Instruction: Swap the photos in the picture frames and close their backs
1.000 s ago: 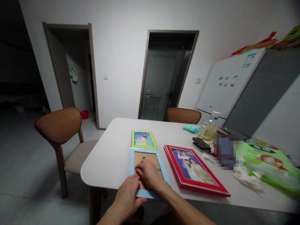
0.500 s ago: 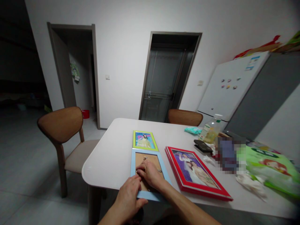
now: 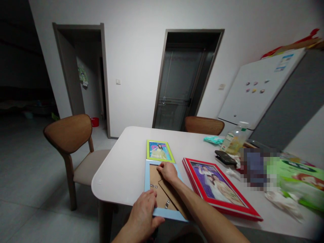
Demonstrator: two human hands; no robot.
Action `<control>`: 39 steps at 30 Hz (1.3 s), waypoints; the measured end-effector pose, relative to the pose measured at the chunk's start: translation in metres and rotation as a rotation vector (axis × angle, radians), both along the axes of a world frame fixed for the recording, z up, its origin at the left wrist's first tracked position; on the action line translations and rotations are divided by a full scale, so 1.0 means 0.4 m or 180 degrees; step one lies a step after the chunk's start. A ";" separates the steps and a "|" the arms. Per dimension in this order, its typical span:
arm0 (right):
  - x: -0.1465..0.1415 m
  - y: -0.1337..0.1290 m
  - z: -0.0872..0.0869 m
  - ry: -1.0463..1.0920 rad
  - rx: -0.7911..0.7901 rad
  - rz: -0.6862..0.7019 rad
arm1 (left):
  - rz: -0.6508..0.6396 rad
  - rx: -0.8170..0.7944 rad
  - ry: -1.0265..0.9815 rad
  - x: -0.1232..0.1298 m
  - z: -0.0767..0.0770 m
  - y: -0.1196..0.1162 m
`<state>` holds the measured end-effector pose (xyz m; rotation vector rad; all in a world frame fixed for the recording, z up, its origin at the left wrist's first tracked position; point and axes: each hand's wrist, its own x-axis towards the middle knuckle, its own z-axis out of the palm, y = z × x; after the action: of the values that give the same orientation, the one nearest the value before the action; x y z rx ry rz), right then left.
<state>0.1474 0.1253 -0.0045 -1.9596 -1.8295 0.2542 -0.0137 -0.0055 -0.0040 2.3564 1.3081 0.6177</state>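
A light blue photo frame (image 3: 147, 175) lies face down at the table's near edge, its brown backing board (image 3: 162, 197) with small metal clips facing up. My left hand (image 3: 143, 211) grips its near left corner, fingers on top and thumb at the near edge. Over the backing's far end, my right hand (image 3: 168, 171) has its fingertips pinched together where a metal clip sits, hiding that clip. The strut leg (image 3: 172, 194) of the backing is partly under my right forearm. Touching the far edge is a lime green photo frame (image 3: 160, 151), picture up.
Right of the blue frame lies a red photo frame (image 3: 220, 184), apparently stacked on another. Farther right are a black object (image 3: 225, 157), a bottle (image 3: 234, 138), a teal packet (image 3: 213, 140), crumpled tissues (image 3: 283, 202) and a green package (image 3: 301, 179). A wooden chair (image 3: 69, 135) stands left.
My right hand has moved from the middle of the backing to its far end, uncovering the left clip and the strut leg. My left hand keeps its hold. The view has shifted slightly.
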 end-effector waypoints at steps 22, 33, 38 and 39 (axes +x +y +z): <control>0.050 -0.227 0.064 0.0263 0.0217 0.1380 | 0.0031 0.0049 -0.0278 -0.002 -0.018 0.001; 0.068 -0.365 0.061 -0.0198 0.0596 0.2265 | -0.0035 0.0137 -0.0272 0.001 -0.012 0.005; 0.074 -0.365 0.055 0.0052 0.0603 0.2218 | -0.0016 0.0117 -0.0148 0.001 -0.006 0.004; 0.074 -0.352 0.054 0.0178 0.0596 0.2120 | -0.0014 0.0095 -0.0126 0.001 -0.004 0.003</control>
<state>0.1772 -0.0154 0.0170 -1.1580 -2.3178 0.3186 -0.0134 -0.0045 -0.0054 2.3578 1.2848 0.6838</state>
